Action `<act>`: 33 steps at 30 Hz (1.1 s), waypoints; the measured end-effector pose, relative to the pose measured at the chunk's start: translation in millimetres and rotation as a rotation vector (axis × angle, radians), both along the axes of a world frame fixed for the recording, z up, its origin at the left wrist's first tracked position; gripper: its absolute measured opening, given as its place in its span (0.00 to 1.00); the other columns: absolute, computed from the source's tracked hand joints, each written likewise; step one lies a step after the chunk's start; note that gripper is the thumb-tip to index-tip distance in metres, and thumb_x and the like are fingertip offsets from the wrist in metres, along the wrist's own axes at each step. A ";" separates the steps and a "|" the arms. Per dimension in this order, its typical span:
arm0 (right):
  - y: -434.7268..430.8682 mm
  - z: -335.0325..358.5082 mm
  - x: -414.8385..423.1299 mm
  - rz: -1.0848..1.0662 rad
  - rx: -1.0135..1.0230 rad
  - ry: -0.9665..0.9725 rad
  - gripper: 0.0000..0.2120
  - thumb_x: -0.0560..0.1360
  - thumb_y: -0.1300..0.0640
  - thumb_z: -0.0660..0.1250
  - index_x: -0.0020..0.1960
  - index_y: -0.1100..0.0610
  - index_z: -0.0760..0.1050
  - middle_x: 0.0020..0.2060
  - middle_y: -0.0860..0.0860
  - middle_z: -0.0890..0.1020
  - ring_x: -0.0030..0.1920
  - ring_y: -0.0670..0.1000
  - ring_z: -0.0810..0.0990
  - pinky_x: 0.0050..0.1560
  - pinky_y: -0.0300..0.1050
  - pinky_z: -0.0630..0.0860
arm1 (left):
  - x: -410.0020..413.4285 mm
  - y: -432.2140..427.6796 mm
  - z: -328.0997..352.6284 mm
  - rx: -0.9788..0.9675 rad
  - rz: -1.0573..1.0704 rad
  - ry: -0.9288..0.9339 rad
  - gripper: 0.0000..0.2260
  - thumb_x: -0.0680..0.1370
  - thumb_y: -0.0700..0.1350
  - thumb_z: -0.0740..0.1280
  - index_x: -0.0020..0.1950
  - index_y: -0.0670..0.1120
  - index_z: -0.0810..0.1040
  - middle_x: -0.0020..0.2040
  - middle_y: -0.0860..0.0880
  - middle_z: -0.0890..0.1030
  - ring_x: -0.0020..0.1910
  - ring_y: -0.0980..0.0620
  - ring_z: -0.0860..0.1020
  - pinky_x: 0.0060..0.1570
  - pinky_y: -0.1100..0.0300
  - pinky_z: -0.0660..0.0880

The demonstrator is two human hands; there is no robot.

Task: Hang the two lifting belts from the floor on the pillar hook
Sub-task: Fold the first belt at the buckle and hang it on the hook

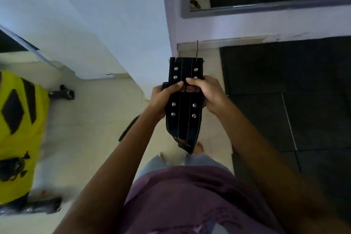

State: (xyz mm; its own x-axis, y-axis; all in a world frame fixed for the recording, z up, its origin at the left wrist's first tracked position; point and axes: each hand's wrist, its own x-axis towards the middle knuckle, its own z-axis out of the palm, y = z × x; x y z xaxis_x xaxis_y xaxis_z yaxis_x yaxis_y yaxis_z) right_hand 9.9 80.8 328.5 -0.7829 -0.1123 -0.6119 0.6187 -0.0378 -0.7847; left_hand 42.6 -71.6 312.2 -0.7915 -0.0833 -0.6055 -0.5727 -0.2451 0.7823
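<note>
A black lifting belt (183, 116) with silver rivets and white stitching hangs upright in front of me, close to the white pillar (144, 30). My left hand (164, 99) grips its left edge and my right hand (207, 93) grips its right edge, both thumbs pressed on the middle over a red logo. A thin metal prong (197, 48) sticks up from the belt's top end. Part of a second dark strap (129, 129) shows on the floor behind my left forearm. The pillar hook is not visible.
A mirror with a grey frame (266, 8) is on the wall at right, with black rubber mats (284, 89) below it. A person in a yellow shirt (19, 125) stands at left. A dark dumbbell (62, 94) lies on the pale floor.
</note>
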 end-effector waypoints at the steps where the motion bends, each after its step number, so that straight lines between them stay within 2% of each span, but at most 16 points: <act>1: -6.6 8.8 -7.1 0.007 0.027 0.020 0.12 0.71 0.60 0.73 0.53 0.62 0.82 0.46 0.58 0.87 0.44 0.57 0.87 0.41 0.48 0.83 | 6.5 -7.6 5.0 0.013 0.006 0.019 0.19 0.72 0.44 0.73 0.57 0.32 0.79 0.55 0.32 0.82 0.47 0.39 0.83 0.49 0.49 0.81; 3: -21.2 26.9 -18.5 -0.005 0.028 0.026 0.13 0.70 0.61 0.74 0.54 0.64 0.81 0.50 0.61 0.86 0.49 0.60 0.86 0.47 0.52 0.84 | 19.9 -22.9 14.9 0.033 0.017 0.058 0.20 0.72 0.45 0.74 0.57 0.33 0.79 0.55 0.32 0.82 0.49 0.37 0.83 0.52 0.45 0.80; 7: -51.5 53.2 -15.9 0.049 -0.062 0.039 0.15 0.72 0.60 0.73 0.57 0.64 0.80 0.48 0.57 0.85 0.46 0.56 0.85 0.43 0.47 0.83 | 40.1 -53.8 33.3 -0.014 0.043 0.160 0.22 0.69 0.49 0.76 0.55 0.35 0.80 0.52 0.34 0.83 0.51 0.35 0.83 0.54 0.39 0.79; 10: -77.2 53.4 15.5 0.160 -0.138 0.080 0.17 0.71 0.60 0.74 0.58 0.62 0.80 0.49 0.57 0.86 0.49 0.57 0.86 0.46 0.48 0.84 | 48.7 -79.3 44.1 -0.027 0.123 0.229 0.19 0.72 0.46 0.74 0.53 0.33 0.79 0.49 0.35 0.84 0.47 0.37 0.83 0.52 0.41 0.80; 13: -100.5 27.3 69.4 0.275 -0.097 0.092 0.17 0.68 0.60 0.76 0.57 0.55 0.82 0.51 0.52 0.87 0.52 0.50 0.86 0.51 0.47 0.82 | 51.9 -106.7 50.7 -0.018 0.205 0.251 0.13 0.73 0.43 0.73 0.51 0.35 0.80 0.46 0.38 0.84 0.45 0.41 0.84 0.50 0.46 0.81; 17: -127.6 -4.1 124.0 0.357 -0.008 0.090 0.22 0.62 0.60 0.79 0.56 0.55 0.82 0.52 0.53 0.87 0.54 0.54 0.85 0.62 0.58 0.78 | 56.6 -138.0 51.8 -0.039 0.206 0.244 0.09 0.72 0.44 0.74 0.46 0.39 0.81 0.42 0.42 0.84 0.42 0.44 0.84 0.48 0.48 0.82; 20: -141.3 10.3 117.6 0.279 -0.099 0.100 0.18 0.66 0.58 0.77 0.56 0.53 0.82 0.54 0.53 0.86 0.55 0.54 0.84 0.59 0.56 0.79 | 64.7 -149.2 50.8 -0.058 0.174 0.241 0.14 0.71 0.45 0.75 0.49 0.36 0.80 0.46 0.38 0.84 0.45 0.40 0.84 0.51 0.44 0.81; 22: -147.5 27.0 95.8 0.199 -0.176 0.121 0.17 0.69 0.57 0.75 0.57 0.55 0.82 0.55 0.56 0.85 0.56 0.56 0.84 0.59 0.57 0.79 | 71.6 -151.7 51.4 -0.067 0.143 0.256 0.16 0.71 0.46 0.75 0.51 0.35 0.80 0.49 0.35 0.84 0.47 0.37 0.84 0.53 0.40 0.80; 25: -146.9 52.4 55.6 0.066 -0.144 0.078 0.21 0.68 0.54 0.76 0.59 0.61 0.80 0.54 0.59 0.85 0.54 0.60 0.84 0.60 0.58 0.79 | 81.5 -149.6 54.2 -0.095 0.073 0.299 0.14 0.72 0.46 0.74 0.50 0.36 0.80 0.49 0.35 0.84 0.46 0.37 0.84 0.52 0.41 0.80; 27: -141.1 67.2 33.0 0.016 -0.128 0.069 0.22 0.69 0.54 0.76 0.60 0.61 0.80 0.55 0.59 0.84 0.54 0.59 0.84 0.55 0.54 0.82 | 86.5 -145.5 56.6 -0.129 0.034 0.327 0.14 0.72 0.46 0.74 0.51 0.37 0.80 0.48 0.36 0.84 0.46 0.39 0.85 0.51 0.43 0.81; 30: -136.0 78.6 18.9 0.063 -0.155 0.077 0.22 0.70 0.55 0.75 0.61 0.62 0.79 0.58 0.59 0.83 0.56 0.59 0.84 0.50 0.51 0.83 | 87.3 -140.2 62.5 -0.155 0.066 0.363 0.14 0.72 0.47 0.74 0.51 0.38 0.80 0.47 0.38 0.85 0.45 0.40 0.85 0.50 0.44 0.81; 33: -138.4 71.4 43.2 0.241 -0.130 0.097 0.20 0.72 0.55 0.74 0.61 0.60 0.79 0.55 0.57 0.85 0.56 0.58 0.84 0.52 0.51 0.82 | 80.8 -142.2 71.2 -0.146 0.145 0.379 0.15 0.72 0.45 0.74 0.51 0.35 0.80 0.47 0.36 0.84 0.45 0.39 0.85 0.49 0.44 0.81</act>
State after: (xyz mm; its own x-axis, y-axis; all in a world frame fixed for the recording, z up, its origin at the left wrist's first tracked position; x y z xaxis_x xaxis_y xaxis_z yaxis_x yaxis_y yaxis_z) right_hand 53.1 -57.6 399.9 -0.7782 -0.3747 -0.5040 0.5446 -0.0030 -0.8387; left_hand 123.4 -213.8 383.4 -0.9293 -0.2736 -0.2480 -0.2062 -0.1728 0.9631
